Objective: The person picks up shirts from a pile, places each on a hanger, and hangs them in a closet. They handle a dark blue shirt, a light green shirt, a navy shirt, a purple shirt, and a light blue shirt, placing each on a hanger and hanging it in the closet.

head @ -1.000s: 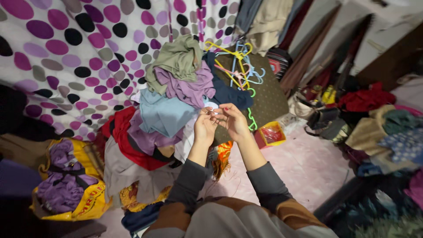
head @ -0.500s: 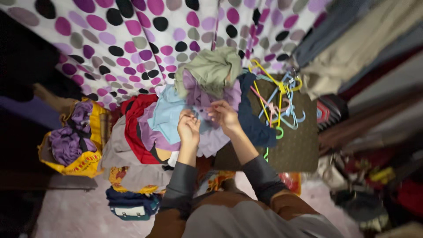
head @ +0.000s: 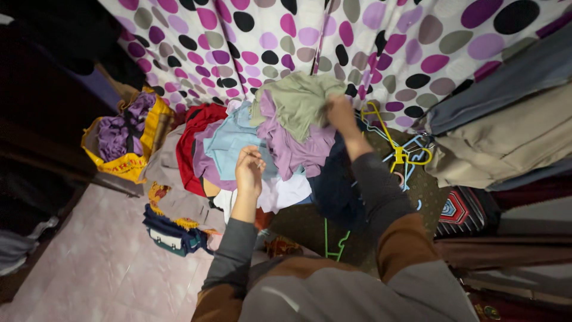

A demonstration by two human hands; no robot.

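At the far edge of the clothes heap, against the spotted curtain, the right hand reaches out and closes its fingers on the olive-green garment crowning the pile, just above a mauve garment. The left hand hovers nearer, over the pale blue garment, fingers loosely curled; it seems to hold nothing, though the view is dim. To lift the green piece cleanly, a firm pinch near its edge and a straight upward pull would likely keep the mauve layer from dragging along. Coloured hangers lie to the right.
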